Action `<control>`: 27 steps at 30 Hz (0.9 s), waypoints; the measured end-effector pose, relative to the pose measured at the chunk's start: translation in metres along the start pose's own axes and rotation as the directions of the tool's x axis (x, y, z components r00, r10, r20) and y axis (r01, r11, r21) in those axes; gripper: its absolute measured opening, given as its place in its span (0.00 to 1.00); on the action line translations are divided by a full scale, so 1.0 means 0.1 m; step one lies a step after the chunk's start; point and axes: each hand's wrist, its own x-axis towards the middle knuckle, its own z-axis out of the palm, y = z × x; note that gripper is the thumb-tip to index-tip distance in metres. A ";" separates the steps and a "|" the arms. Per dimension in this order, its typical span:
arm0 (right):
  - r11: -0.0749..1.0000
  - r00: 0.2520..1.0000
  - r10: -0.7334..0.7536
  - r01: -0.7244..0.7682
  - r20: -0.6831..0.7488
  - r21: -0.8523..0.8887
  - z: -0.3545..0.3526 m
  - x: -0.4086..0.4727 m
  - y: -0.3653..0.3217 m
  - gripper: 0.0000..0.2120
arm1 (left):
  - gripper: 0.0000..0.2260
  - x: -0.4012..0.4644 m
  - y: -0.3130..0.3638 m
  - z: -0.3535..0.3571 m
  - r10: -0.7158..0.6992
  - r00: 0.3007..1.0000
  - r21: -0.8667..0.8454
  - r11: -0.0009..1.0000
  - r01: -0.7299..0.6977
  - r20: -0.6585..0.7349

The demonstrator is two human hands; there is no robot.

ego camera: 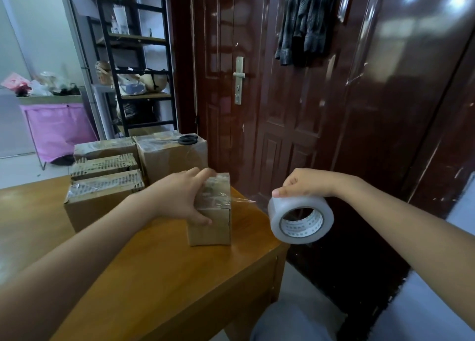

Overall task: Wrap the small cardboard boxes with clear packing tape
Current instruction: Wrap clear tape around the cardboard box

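Right hand (305, 183) grips tape roll (300, 218) — core camera-facing

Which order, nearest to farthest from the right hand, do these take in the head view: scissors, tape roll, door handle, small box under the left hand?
Measured from the right hand:
1. Tape roll, held in that hand's grip, off the table's right edge.
2. Small box, to its left on the table, under the left hand.
3. Scissors, on the big box behind.
4. Door handle, up on the door.
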 end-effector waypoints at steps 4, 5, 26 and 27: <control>1.000 1.000 0.000 0.000 -0.012 0.017 0.00 -0.03 0.02 0.26 | 0.49 0.32 0.28 -0.24 -0.031 0.959 0.274 0.961 -0.049 0.281; 1.000 1.000 0.000 0.000 -0.016 0.020 0.00 -0.04 0.03 0.26 | 0.48 0.37 0.34 -0.25 -0.060 0.947 0.301 0.953 -0.040 0.317; 0.993 0.989 -0.113 0.116 -0.091 0.023 -0.16 0.11 -0.42 0.26 | 0.47 -0.13 -0.01 0.47 -0.112 0.972 -0.432 0.902 0.012 -0.208; 0.991 0.990 -0.123 0.126 -0.071 0.037 -0.17 0.10 -0.45 0.25 | 0.46 -0.14 -0.02 0.50 -0.120 0.970 -0.455 0.891 0.010 -0.213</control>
